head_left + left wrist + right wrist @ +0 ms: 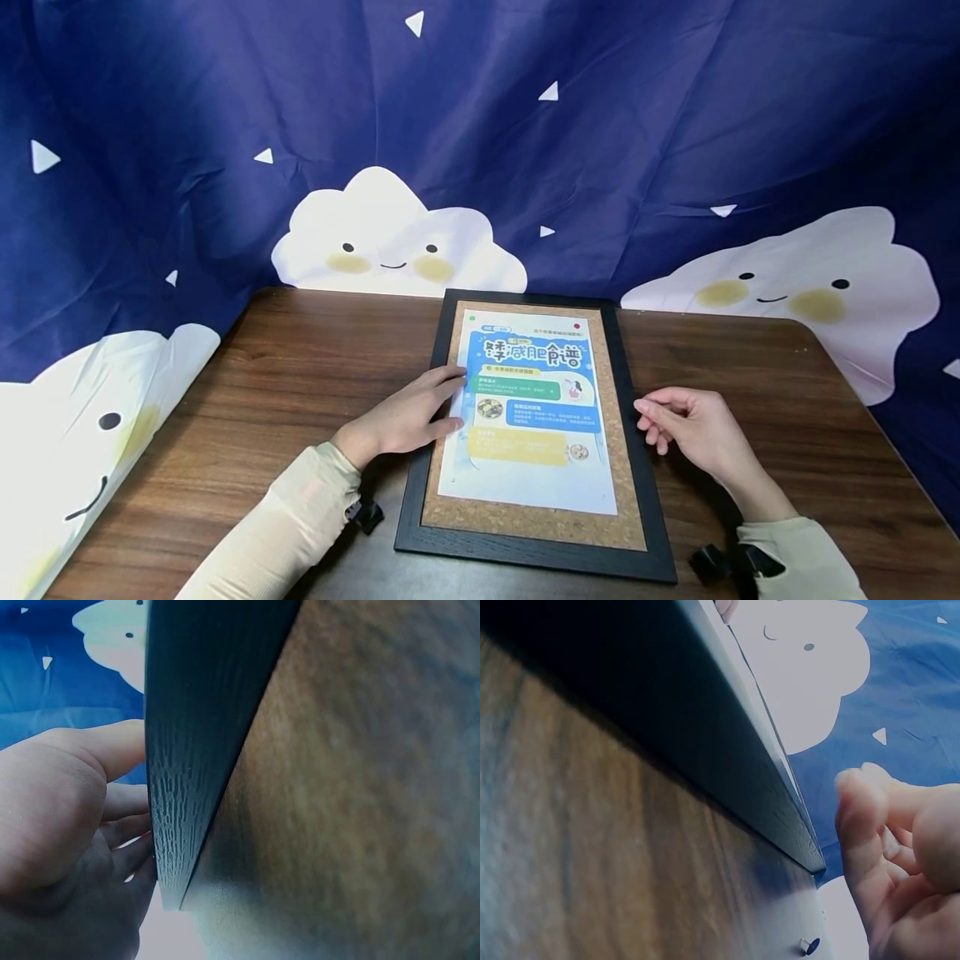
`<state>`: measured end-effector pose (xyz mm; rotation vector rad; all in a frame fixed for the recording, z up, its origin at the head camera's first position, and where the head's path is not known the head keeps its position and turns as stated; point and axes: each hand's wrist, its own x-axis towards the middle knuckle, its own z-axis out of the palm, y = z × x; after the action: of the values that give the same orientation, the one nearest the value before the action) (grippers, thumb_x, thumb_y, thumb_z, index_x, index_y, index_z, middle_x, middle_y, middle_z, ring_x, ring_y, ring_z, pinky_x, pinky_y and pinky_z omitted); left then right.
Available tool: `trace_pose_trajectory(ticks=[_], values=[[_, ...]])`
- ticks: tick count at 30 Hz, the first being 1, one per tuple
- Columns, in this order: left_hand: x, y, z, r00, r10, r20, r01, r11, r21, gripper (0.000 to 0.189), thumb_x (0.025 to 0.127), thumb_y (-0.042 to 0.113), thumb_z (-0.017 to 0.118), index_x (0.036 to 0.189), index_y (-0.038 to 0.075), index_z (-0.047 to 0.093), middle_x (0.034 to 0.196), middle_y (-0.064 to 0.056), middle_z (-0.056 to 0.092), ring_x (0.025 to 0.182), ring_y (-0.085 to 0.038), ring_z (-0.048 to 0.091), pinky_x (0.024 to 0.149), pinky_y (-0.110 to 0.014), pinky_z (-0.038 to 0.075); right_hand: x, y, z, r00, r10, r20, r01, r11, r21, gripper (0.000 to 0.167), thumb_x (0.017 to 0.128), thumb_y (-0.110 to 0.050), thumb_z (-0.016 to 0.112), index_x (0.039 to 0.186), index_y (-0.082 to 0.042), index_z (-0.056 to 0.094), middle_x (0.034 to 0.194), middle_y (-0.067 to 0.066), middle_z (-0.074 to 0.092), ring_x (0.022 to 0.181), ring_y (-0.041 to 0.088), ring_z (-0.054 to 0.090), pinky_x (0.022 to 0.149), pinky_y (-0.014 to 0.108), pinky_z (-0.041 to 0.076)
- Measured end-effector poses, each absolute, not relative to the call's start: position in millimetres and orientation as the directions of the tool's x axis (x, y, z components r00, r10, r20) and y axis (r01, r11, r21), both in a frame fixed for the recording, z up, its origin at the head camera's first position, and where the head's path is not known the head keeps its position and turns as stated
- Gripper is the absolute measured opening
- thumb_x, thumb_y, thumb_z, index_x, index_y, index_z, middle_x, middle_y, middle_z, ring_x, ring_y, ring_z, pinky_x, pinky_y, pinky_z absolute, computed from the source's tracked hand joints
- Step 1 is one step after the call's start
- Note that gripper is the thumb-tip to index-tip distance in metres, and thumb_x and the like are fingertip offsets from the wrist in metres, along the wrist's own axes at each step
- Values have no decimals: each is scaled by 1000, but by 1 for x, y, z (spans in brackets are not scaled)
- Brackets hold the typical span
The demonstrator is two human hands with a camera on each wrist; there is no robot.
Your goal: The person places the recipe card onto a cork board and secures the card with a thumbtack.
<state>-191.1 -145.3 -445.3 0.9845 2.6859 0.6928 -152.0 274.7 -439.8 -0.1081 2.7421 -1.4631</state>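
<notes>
A cork board in a black frame lies on the table. On it is a printed paper sheet with a green pin at its top left corner and a red pin at its top right. My left hand reaches over the frame's left side, fingers extended with their tips at the sheet's left edge. Just beyond the frame's right side is my right hand, fingers curled and thumb tip against the index finger. Nothing shows between those fingertips in the right wrist view.
A dark thumbtack lies on the brown wooden table toward its far side. Behind the table hangs a blue curtain with white clouds and triangles. Each sleeve carries a black wrist camera.
</notes>
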Motion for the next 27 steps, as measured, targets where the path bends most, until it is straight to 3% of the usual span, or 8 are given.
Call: trace_pose_trajectory(ticks=[5,7,11,12,14,18,19,27], values=[[-194,-147,-449,-755,656,-3,560,646,518,65,110,26,66,161,-8,43,172,-24,35,161,-40,35,126,-55,39,-152,272,-439,-997,-73,-32,-13,554,-832,27,107,-21,71,104,6,76,72,8,68,53,17,63,49,31,57],[-202,-151,-467,-737,675,43,597,619,510,68,112,35,62,163,-5,42,174,-21,34,162,-37,34,127,-50,38,-152,271,-439,-997,-69,-37,-6,542,-840,28,107,-21,71,105,6,76,73,8,68,54,17,64,51,32,59],[-203,-152,-468,-738,674,32,589,621,517,69,112,35,62,163,-5,41,174,-21,33,163,-37,33,128,-50,38,-152,270,-440,-997,-70,-37,-4,514,-858,30,107,-21,71,107,8,76,74,7,70,56,18,67,54,35,62],[-206,-153,-476,-737,675,48,600,619,507,71,112,42,58,164,-3,41,175,-19,33,163,-35,32,128,-48,38,-151,270,-440,-997,-71,-39,-2,508,-861,30,107,-21,71,108,8,76,74,7,70,57,18,67,54,36,62],[-198,-149,-459,-755,656,4,563,643,519,67,111,33,63,162,-7,43,173,-22,34,162,-39,34,127,-54,38,-151,268,-439,-996,-73,-47,5,496,-868,30,107,-20,71,109,9,76,75,8,71,58,18,68,56,36,63],[-197,-148,-457,-754,657,21,575,644,505,67,110,31,64,161,-7,44,172,-23,36,161,-39,35,125,-56,40,-150,265,-438,-994,-87,-71,23,456,-890,30,107,-17,71,113,12,75,78,8,74,62,17,72,60,35,64],[-193,-146,-448,-756,655,0,563,649,511,66,108,24,68,160,-9,44,172,-25,36,161,-41,35,125,-58,40,-150,264,-437,-992,-94,-78,29,441,-897,30,107,-15,70,114,13,74,79,8,75,63,16,72,61,34,65],[-195,-150,-455,-732,681,34,591,609,529,69,110,31,65,161,-9,42,173,-25,34,162,-40,33,127,-54,38,-148,260,-436,-969,-234,-84,1,334,-943,27,107,2,62,124,23,67,94,20,79,76,12,77,70,33,67]])
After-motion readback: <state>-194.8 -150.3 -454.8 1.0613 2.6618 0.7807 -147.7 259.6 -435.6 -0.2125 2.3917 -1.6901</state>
